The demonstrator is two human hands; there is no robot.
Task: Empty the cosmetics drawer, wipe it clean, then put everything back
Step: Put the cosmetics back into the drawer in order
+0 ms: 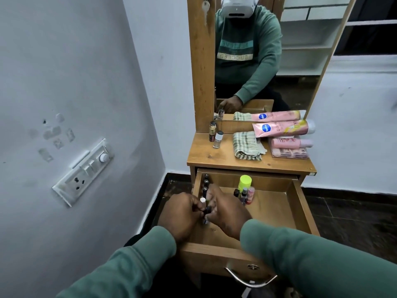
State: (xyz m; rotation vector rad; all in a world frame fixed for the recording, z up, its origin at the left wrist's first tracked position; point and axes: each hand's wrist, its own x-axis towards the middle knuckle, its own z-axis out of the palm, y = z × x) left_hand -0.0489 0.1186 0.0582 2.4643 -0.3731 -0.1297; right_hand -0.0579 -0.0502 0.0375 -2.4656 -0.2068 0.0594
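Seemingly both hands [204, 209] pinching small tube [206, 210], drawer [300, 203] L side

Both forearms, in green sleeves, reach forward and converge. The left hand [182, 214] and right hand [225, 209] meet fingertip to fingertip, fingers [211, 217] curled inward and pinched together on small dark items between them.

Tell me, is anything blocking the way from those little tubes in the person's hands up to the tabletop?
Nothing visible does. Both hands, left and right, hold small dark tubes inside the open drawer, and bare tabletop lies just above, left of the folded cloth.
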